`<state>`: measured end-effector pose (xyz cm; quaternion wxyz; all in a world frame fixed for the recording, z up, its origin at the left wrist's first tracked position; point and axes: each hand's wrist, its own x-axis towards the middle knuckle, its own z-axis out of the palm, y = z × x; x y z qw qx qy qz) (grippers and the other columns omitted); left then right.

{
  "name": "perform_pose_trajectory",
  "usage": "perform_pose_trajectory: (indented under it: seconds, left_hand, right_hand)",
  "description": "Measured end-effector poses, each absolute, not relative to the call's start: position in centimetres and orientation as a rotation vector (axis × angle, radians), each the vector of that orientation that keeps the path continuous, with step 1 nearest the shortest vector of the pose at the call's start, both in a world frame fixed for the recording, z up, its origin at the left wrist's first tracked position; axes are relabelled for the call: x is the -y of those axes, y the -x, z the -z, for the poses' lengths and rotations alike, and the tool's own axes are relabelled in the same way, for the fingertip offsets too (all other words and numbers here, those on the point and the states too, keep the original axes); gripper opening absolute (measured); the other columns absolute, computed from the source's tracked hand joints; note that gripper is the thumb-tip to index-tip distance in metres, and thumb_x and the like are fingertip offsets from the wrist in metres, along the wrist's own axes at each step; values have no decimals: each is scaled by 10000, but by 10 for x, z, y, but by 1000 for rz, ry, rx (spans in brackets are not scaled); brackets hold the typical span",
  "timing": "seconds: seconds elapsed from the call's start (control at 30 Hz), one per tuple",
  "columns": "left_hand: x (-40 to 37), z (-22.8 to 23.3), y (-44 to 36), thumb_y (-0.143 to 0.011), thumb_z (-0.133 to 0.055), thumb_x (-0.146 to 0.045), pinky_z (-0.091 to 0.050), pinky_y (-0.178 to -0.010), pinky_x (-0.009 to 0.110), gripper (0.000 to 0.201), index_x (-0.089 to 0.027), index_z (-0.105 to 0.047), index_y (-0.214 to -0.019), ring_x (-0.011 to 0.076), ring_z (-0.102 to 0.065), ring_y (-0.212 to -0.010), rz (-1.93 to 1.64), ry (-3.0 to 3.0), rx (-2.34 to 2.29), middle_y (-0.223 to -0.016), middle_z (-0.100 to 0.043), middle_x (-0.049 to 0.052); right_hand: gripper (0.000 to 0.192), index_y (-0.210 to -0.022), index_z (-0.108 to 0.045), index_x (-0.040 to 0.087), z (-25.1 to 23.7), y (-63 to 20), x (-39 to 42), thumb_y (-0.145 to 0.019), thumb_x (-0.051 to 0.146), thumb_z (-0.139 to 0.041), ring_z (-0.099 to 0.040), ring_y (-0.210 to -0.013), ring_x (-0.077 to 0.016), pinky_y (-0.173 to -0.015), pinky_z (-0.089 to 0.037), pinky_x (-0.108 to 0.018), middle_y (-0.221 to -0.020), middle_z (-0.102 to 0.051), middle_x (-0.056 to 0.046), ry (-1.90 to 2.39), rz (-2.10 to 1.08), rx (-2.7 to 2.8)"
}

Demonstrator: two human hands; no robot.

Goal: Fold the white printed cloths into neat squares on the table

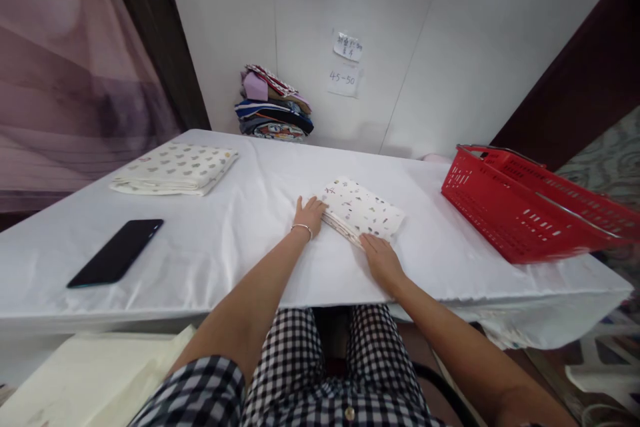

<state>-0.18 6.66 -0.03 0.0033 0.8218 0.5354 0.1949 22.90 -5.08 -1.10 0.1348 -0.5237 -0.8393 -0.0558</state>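
Observation:
A folded white cloth (363, 208) with small coloured prints lies slightly askew on the table in front of me. My left hand (311, 215), a bracelet at its wrist, touches the near left corner with its fingers stretched out and the thumb apart. Along the near edge, toward the right corner, the fingers of my right hand (383, 260) lie flat on the fabric; its thumb is hidden. Several layers show along the edge between the hands. Farther left rests a larger folded white cloth (175, 169) with grey-green prints.
A black phone (117, 253) lies at the table's left front. At the right stands a red plastic basket (515, 213). A stack of folded clothes (274, 107) sits by the back wall, left of paper notes (346, 63). White cloth covers the table (240, 213).

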Motion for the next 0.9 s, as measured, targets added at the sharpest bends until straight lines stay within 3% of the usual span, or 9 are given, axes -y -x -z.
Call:
perform_pose_trajectory:
  seconds: [0.17,0.27,0.4,0.63,0.9]
  left_hand:
    - [-43,-12,2,-767,-482,-101,-8,-1116,501,288,-252,-614,-974,224,-479,-1119,-577,-2649,-1538,-1088,-603,53]
    - [-15,-10,-5,-759,-570,-211,-163,-1100,456,233,-256,-606,-985,227,-476,-1099,-569,-2657,-1401,-1080,-581,57]
    - [1,2,-4,-841,-494,-303,-373,-949,388,233,-241,-603,-1038,219,-487,-1054,-712,-2568,-1399,-1076,-581,73]
    - [-3,8,3,-861,-463,-283,-392,-930,373,248,-248,-634,-1036,213,-477,-1085,-829,-2470,-1502,-1100,-595,59]
    - [-2,6,2,-858,-455,-284,-374,-923,376,242,-257,-663,-978,215,-491,-1048,-764,-2486,-1556,-1062,-615,50]
  right_hand:
    - [418,-1224,-544,192,0,-282,38,-852,121,-368,-497,-1154,-229,-996,-332,-410,-1254,-562,-78,1637,102,2378]
    - [423,-1192,-557,172,-5,-311,31,-815,77,-391,-476,-1178,-240,-1021,-279,-446,-1234,-573,-95,1779,187,2263]
    - [451,-1228,-515,155,-7,-302,32,-790,92,-432,-392,-1251,-244,-1054,-213,-470,-1282,-532,-95,1691,147,2312]
    - [325,-1146,-587,200,-4,-268,26,-890,271,-400,-519,-1081,-211,-956,-364,-355,-1164,-604,-73,1524,-49,2213]
    - [279,-1020,-658,209,11,-275,17,-885,256,-418,-522,-1006,-214,-913,-383,-367,-1050,-633,-63,1478,-33,2082]
